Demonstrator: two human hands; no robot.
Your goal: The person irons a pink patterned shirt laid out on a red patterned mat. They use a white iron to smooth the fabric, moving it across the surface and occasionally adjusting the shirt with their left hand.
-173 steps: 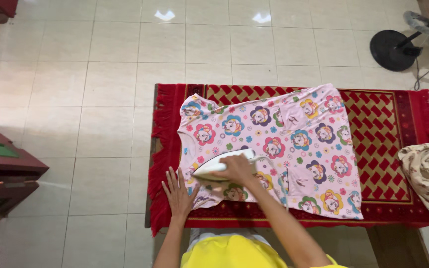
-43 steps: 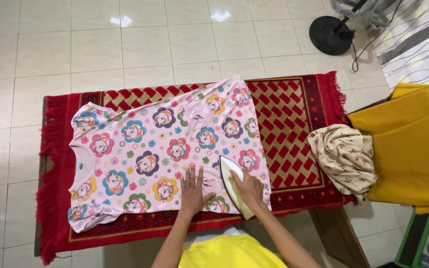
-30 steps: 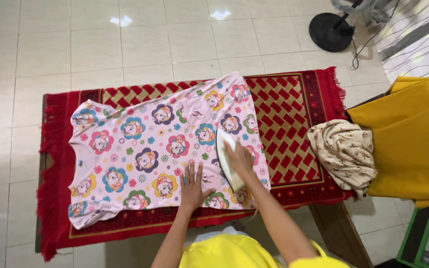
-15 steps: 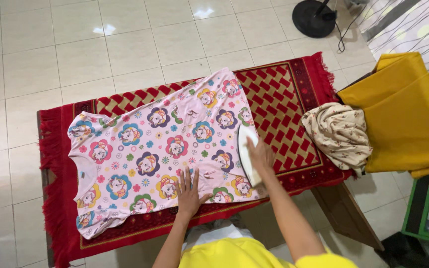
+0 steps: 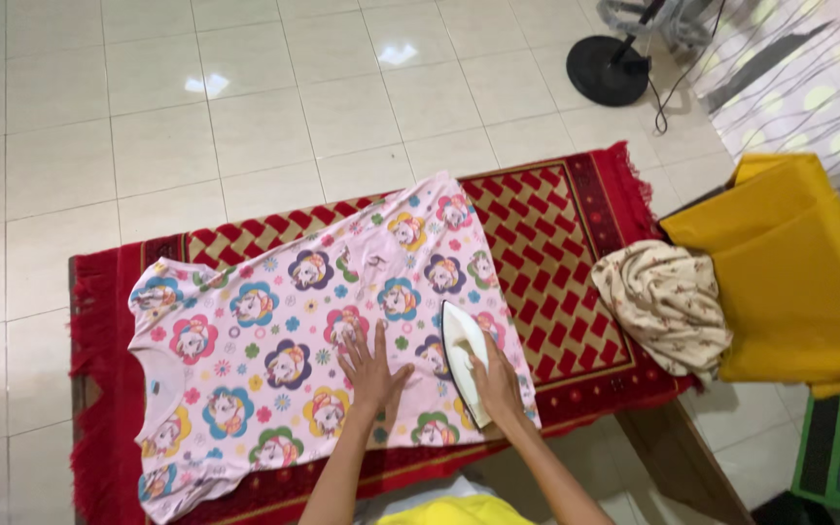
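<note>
At the near right part of the pink flower-print garment [image 5: 284, 331], a white iron [image 5: 463, 358] rests soleplate down, its tip pointing to twelve o'clock. The right hand [image 5: 498, 387] is closed over the iron's handle, fingers wrapped round it. At nine o'clock of the iron, just beside it, the left hand [image 5: 371, 369] lies flat on the cloth, fingers spread wide and holding nothing. The garment is laid out across a red patterned rug [image 5: 576, 253] that covers the surface. At three o'clock, a crumpled cream floral cloth [image 5: 665, 303] sits on the rug's edge, touching a yellow cloth [image 5: 794, 267]. At one o'clock, well apart, a black fan base [image 5: 608, 70] stands on the tiled floor [image 5: 99, 126].
</note>
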